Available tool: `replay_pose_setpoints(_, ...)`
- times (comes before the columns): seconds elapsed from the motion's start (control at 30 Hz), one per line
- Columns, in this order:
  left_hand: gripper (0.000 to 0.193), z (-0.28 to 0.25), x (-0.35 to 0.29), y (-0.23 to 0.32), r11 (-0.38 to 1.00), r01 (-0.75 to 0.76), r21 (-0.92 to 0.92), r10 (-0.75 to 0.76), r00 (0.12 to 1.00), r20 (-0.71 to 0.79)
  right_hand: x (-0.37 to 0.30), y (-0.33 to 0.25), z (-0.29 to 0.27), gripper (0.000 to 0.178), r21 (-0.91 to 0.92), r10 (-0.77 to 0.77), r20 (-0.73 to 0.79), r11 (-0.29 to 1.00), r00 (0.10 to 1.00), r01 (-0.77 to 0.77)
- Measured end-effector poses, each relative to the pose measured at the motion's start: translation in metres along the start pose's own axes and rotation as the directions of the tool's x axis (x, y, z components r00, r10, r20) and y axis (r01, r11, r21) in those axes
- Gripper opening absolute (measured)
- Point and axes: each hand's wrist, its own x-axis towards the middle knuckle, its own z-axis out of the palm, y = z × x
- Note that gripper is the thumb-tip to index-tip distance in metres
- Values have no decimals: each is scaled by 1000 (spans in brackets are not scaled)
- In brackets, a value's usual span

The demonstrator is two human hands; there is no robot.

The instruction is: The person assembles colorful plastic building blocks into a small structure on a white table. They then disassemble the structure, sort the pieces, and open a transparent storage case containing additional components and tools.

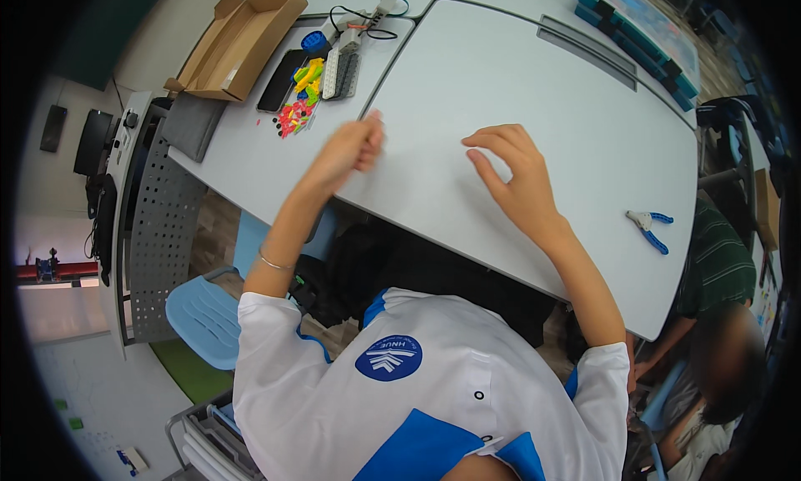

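Above the white table [467, 80], my left hand [350, 151] is curled into a fist close to the seam between two tabletops. Its fingers fold inward, so whatever it may hold is hidden. My right hand [516, 176] hovers over the same table, thumb and fingers apart in a loose curve with nothing between them. Small pink and red plastic pieces [294, 119] lie in a heap beyond my left hand. Yellow-green plastic parts [309, 79] rest just behind that heap, beside a black phone [282, 80]. Blue-handled pliers [649, 229] lie toward the table's right side.
An open cardboard box [242, 43] stands at the far left near a grey case [193, 126]. A power strip with cables [355, 35] is at the back. Teal plastic bins [638, 35] sit far right. Another person in a green striped shirt [724, 256] is at the right.
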Motion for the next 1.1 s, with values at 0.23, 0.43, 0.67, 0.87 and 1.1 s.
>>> replay_pose_setpoints(0.23, 27, -169, 29, 2, 702, 128, 701, 435, 702, -564, -17, 27, 2, 12, 4, 183, 67, 983, 981, -184)
replay_pose_setpoints(0.43, 32, -183, 26, 11, 567, 156, 808, 468, 747, -473, -21, 30, 1, 12, -14, 188, 91, 982, 978, -188)
replay_pose_setpoints(0.67, 42, -197, 10, 21, 715, -20, 699, 462, 763, -451, -27, 30, 0, 11, -29, 251, 108, 968, 962, -249)
replay_pose_setpoints(0.87, 35, -260, -27, 13, 562, 212, 800, 604, 555, -572, -27, 34, 2, 10, -77, 225, 93, 973, 970, -219)
replay_pose_setpoints(1.1, 26, -267, -26, -35, 408, 235, 882, 699, 541, -468, -28, 34, 6, 9, -94, 209, 91, 975, 974, -200)
